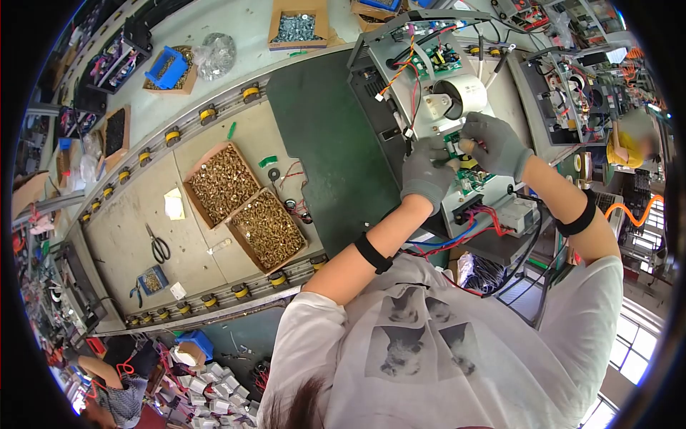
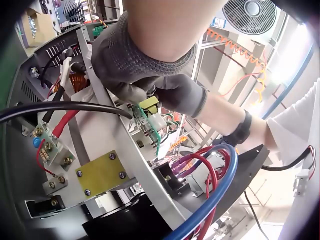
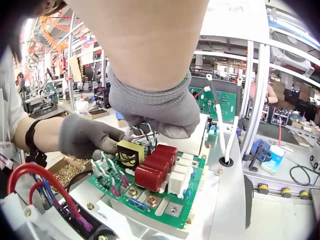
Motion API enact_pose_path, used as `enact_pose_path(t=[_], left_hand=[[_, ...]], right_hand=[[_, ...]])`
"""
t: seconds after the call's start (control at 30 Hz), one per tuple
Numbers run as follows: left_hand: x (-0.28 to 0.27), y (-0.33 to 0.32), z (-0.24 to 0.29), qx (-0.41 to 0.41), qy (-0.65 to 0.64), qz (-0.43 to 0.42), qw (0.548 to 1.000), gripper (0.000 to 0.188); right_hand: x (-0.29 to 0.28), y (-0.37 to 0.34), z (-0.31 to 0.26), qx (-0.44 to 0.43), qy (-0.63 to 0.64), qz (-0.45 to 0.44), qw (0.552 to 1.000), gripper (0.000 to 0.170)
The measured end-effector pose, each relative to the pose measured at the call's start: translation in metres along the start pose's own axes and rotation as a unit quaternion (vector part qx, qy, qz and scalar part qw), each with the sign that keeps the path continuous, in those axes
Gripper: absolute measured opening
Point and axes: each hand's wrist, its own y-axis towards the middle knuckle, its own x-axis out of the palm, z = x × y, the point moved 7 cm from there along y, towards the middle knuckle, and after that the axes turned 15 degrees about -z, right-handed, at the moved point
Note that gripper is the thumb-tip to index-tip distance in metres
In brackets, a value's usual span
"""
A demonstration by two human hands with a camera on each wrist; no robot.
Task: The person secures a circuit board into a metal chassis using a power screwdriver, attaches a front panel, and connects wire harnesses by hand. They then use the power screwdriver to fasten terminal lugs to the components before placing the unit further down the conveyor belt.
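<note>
Both hands wear grey gloves and meet over a green circuit board (image 3: pixel 200 185) inside an open metal chassis (image 2: pixel 145 170). My right hand (image 1: pixel 494 146) has its fingers curled and pinches thin twisted wires (image 3: pixel 145 134) above the board. My left hand (image 1: pixel 430 171) is bent close beside the yellow-and-black transformer (image 3: pixel 130 154); its fingertips are partly hidden and I cannot tell whether they grip anything. Red capacitors (image 3: pixel 156 167) and white block components (image 3: pixel 181 175) stand beside the transformer. A large white cylinder (image 1: pixel 466 94) lies just beyond the right hand.
Two cardboard boxes of brass fasteners (image 1: pixel 268 232) stand left on the bench, with scissors (image 1: pixel 158 247) nearby. A dark green mat (image 1: pixel 321 157) lies beside the chassis. Red cables (image 2: pixel 215 175) and a thick blue cable (image 2: pixel 205 210) loop at its near end. Another chassis (image 1: pixel 564 96) stands to the right.
</note>
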Motion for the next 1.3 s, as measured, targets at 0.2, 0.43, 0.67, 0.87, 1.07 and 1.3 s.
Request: enact_pose_path(t=[0.2,0.43,0.67,0.87,1.07,1.3], left_hand=[[0.009,0.012,-0.016,-0.031,-0.012,-0.046,0.998,0.047],[0.01,0.012,-0.015,-0.009,-0.007,-0.032,0.999,0.044],[0.011,0.013,-0.011,0.002,0.002,-0.03,1.0,0.035],[0.005,0.009,-0.011,0.007,0.059,-0.038,0.998,0.033],[-0.084,0.018,0.012,-0.026,0.228,0.11,0.967,0.037],[-0.09,0.091,-0.017,-0.036,-0.146,0.098,0.984,0.031]], right_hand=[[0.007,0.003,0.001,0.064,-0.03,-0.012,0.997,0.016],[0.007,0.009,-0.004,0.144,-0.06,-0.058,0.986,0.017],[0.015,0.018,-0.003,0.183,-0.115,-0.07,0.974,0.015],[0.021,0.019,-0.006,0.187,-0.093,-0.114,0.971,0.018],[-0.009,-0.049,-0.055,0.141,-0.123,-0.081,0.979,0.043],[0.024,-0.163,-0.095,0.133,-0.11,0.076,0.982,0.034]])
